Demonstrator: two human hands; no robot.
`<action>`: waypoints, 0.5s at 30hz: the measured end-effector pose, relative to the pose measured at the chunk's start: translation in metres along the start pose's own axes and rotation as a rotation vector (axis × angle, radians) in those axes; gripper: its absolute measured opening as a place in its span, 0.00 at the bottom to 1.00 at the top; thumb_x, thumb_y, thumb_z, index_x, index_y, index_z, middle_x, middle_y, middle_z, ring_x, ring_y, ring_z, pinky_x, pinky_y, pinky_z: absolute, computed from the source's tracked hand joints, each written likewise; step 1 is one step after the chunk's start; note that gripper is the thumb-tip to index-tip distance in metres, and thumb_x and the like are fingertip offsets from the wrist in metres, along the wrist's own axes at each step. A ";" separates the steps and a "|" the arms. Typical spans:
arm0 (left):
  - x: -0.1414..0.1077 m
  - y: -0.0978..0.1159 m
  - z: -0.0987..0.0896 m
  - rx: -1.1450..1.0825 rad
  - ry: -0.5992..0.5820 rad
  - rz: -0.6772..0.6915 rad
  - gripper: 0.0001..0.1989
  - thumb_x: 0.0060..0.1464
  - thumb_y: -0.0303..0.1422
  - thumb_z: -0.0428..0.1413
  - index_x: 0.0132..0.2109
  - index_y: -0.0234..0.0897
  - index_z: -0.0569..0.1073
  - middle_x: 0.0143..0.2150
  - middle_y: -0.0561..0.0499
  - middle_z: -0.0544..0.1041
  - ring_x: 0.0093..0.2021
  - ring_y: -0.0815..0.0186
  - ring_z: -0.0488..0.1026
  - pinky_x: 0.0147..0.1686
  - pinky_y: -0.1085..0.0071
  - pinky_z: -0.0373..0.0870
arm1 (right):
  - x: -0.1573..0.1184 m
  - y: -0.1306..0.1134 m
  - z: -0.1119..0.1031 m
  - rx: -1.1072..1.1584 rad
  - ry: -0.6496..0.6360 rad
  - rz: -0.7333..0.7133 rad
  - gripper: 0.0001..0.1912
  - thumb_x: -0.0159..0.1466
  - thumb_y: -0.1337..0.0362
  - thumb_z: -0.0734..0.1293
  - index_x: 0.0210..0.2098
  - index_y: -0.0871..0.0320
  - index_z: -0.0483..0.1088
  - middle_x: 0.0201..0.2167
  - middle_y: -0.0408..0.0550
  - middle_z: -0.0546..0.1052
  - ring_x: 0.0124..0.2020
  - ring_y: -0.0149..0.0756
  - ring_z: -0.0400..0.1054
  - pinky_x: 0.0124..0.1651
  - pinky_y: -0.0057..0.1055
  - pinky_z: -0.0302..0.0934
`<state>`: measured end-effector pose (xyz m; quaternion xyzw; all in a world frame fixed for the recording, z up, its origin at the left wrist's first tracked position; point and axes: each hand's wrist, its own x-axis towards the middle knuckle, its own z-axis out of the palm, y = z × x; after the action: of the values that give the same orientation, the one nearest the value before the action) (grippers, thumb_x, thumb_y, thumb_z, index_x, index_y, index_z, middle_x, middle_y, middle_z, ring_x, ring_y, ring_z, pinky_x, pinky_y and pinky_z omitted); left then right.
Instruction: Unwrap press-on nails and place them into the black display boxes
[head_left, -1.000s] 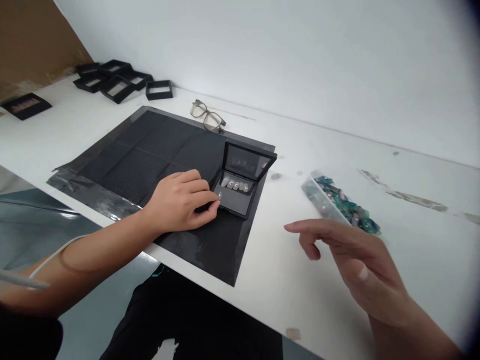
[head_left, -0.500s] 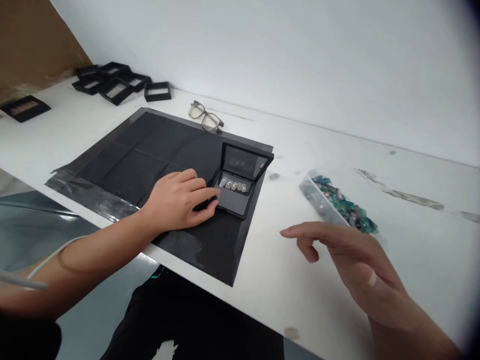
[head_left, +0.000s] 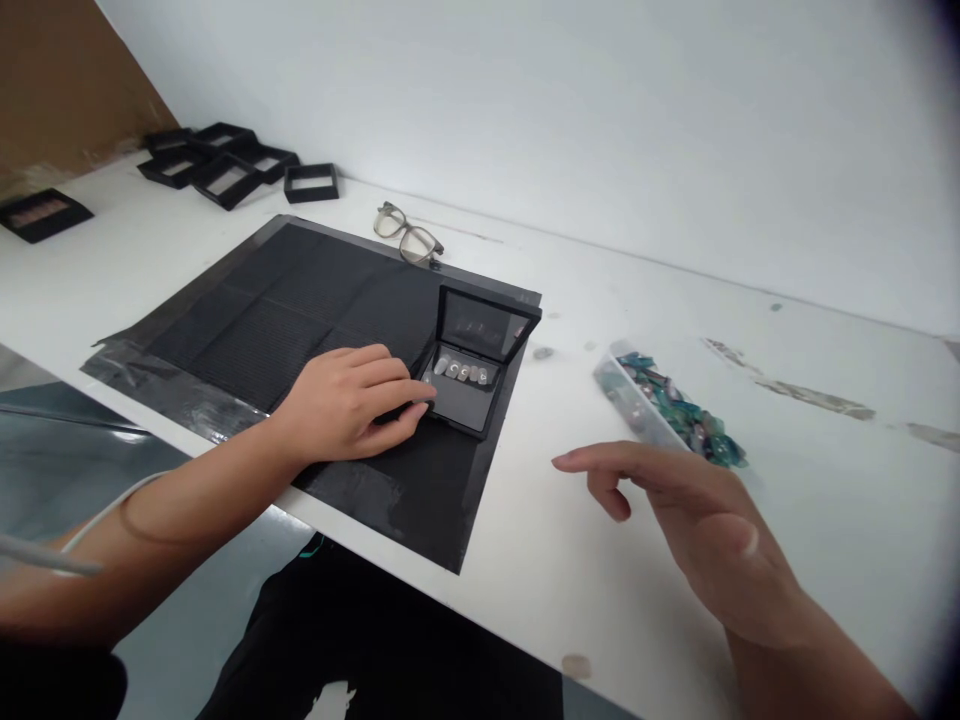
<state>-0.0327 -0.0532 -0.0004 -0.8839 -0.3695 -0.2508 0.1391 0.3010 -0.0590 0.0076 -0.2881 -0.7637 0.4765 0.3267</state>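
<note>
An open black case [head_left: 461, 405] with its lid [head_left: 480, 322] raised stands at the right end of a black mat [head_left: 300, 290]. Several small pale nail tips [head_left: 463, 371] lie in a row inside it, near the hinge. My left hand [head_left: 360, 403] rests at the case's left edge, thumb and index finger pinched together; what is between them, if anything, is too small to name. My right hand [head_left: 690, 520] hovers over the white table to the right, index finger stretched out and the others curled, holding nothing.
Beyond my right hand sits a clear plastic box [head_left: 630, 400] of blue-green pieces. Glasses [head_left: 409, 235] lie behind the mat. Several black frames [head_left: 225, 178] are piled at the back left, and a flat black case [head_left: 45, 215] lies at the far left. A white wall [head_left: 525, 110] rises behind.
The whole view has shifted slightly, so things appear a little further left. Both hands keep nearly the same pose and place over the table.
</note>
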 end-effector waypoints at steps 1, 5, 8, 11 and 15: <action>0.000 0.000 0.000 -0.002 0.000 -0.027 0.09 0.61 0.34 0.57 0.45 0.40 0.81 0.32 0.54 0.80 0.32 0.68 0.74 0.29 0.71 0.70 | 0.000 0.000 0.000 -0.002 0.003 -0.002 0.35 0.68 0.34 0.52 0.53 0.48 0.77 0.24 0.43 0.67 0.25 0.34 0.59 0.32 0.36 0.54; -0.002 -0.002 0.003 0.016 -0.090 -0.125 0.13 0.63 0.37 0.55 0.49 0.40 0.80 0.37 0.51 0.81 0.36 0.66 0.76 0.32 0.70 0.70 | 0.001 -0.001 -0.001 -0.001 0.009 -0.007 0.33 0.69 0.35 0.53 0.52 0.48 0.77 0.24 0.43 0.67 0.25 0.34 0.60 0.31 0.36 0.54; -0.004 -0.003 0.005 0.020 -0.121 -0.164 0.13 0.63 0.38 0.55 0.49 0.43 0.81 0.37 0.52 0.80 0.36 0.67 0.76 0.31 0.70 0.68 | 0.002 -0.002 0.000 -0.009 0.005 -0.007 0.33 0.69 0.36 0.53 0.52 0.49 0.77 0.24 0.43 0.67 0.25 0.34 0.60 0.31 0.36 0.54; -0.005 -0.003 0.006 -0.022 -0.090 -0.218 0.11 0.61 0.39 0.57 0.47 0.45 0.82 0.36 0.53 0.80 0.35 0.68 0.76 0.30 0.72 0.68 | 0.002 -0.001 0.001 -0.017 0.003 -0.013 0.32 0.70 0.37 0.53 0.53 0.49 0.77 0.25 0.44 0.67 0.25 0.34 0.60 0.31 0.36 0.54; -0.006 -0.003 0.007 -0.107 -0.042 -0.285 0.08 0.60 0.40 0.60 0.41 0.45 0.84 0.36 0.54 0.82 0.35 0.70 0.76 0.31 0.73 0.68 | 0.000 0.000 0.000 -0.018 0.007 -0.008 0.31 0.70 0.37 0.53 0.53 0.48 0.77 0.25 0.43 0.67 0.25 0.34 0.60 0.32 0.36 0.54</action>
<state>-0.0362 -0.0514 -0.0093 -0.8338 -0.4799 -0.2688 0.0471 0.3003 -0.0590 0.0076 -0.2898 -0.7679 0.4673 0.3285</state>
